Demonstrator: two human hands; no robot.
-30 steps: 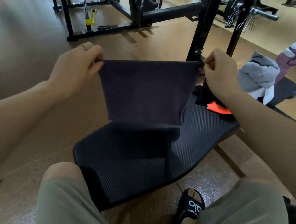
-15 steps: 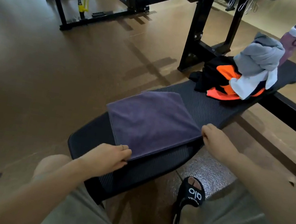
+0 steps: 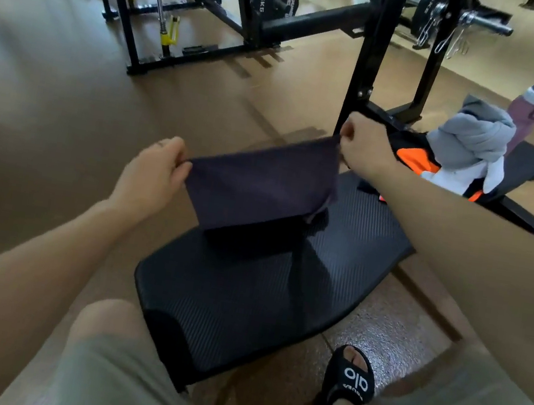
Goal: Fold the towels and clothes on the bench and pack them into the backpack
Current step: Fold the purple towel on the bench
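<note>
Head view: each hand's grip pinches one top corner of a dark purple towel, left hand lower and nearer, right hand higher and farther, so the cloth hangs stretched between them with its top edge slanting. Held taut this way, the towel appears already doubled, a loose layer showing at its lower right; the likely aim is to square the edges before another fold. Directly below the grips lies the black ribbed bench, the towel's bottom edge just above it. Beyond the right grip, on the bench's far end, waits a heap of clothes: a grey hoodie atop white, orange and black garments. A bottle stands behind it. No backpack can be identified.
</note>
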